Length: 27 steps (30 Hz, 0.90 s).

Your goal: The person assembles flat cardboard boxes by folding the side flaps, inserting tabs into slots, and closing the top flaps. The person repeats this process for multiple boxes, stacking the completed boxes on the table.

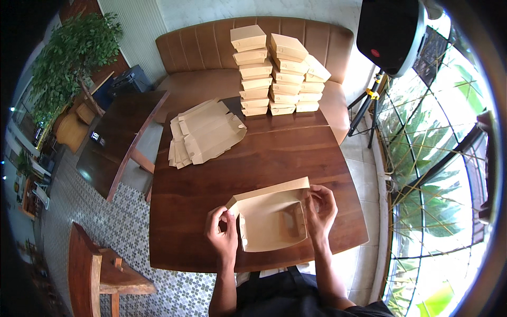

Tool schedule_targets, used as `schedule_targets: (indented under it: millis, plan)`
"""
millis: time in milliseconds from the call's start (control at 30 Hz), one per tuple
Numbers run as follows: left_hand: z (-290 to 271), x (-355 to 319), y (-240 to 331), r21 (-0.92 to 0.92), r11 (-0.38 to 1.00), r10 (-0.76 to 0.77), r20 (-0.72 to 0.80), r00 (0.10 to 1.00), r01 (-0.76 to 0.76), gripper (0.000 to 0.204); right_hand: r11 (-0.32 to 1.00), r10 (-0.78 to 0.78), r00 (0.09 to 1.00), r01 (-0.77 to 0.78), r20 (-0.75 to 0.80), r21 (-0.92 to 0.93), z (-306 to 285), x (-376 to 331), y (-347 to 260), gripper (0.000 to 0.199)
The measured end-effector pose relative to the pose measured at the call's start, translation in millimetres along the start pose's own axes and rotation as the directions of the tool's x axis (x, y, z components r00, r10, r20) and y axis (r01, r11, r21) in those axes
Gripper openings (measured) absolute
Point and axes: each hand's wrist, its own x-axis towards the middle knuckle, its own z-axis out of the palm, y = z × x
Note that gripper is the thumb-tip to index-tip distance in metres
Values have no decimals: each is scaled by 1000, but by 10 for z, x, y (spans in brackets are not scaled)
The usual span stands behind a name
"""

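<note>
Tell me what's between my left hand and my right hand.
The open cardboard box, in the head view: your left hand is at its left side, your right hand at its right.

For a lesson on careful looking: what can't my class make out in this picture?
All in the head view:
Open box: underside, hidden by its own floor.
Flat cartons: the lower ones, mostly covered by the top one.
Stacked boxes: insides, hidden by closed lids.
Black speaker: top, cut off by the upper edge.
</note>
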Motion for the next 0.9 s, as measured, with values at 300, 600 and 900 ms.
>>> schedule_targets:
  millis: [300, 600, 900]
  plan:
    - [62, -16, 183, -236, 962, -123, 84, 989, 140, 14, 978, 210, 844, -179, 494, -110, 182, -510, -476, 21]
    - [72, -25, 320, -91, 996, 6, 169, 986, 10, 12, 988, 157, 844, -138, 513, -75, 508, -598, -492, 20]
    - [80, -18, 354, -406, 850, -273, 207, 940, 336, 8, 1000, 11, 922, 0, 386, -28, 440, -541, -410, 11]
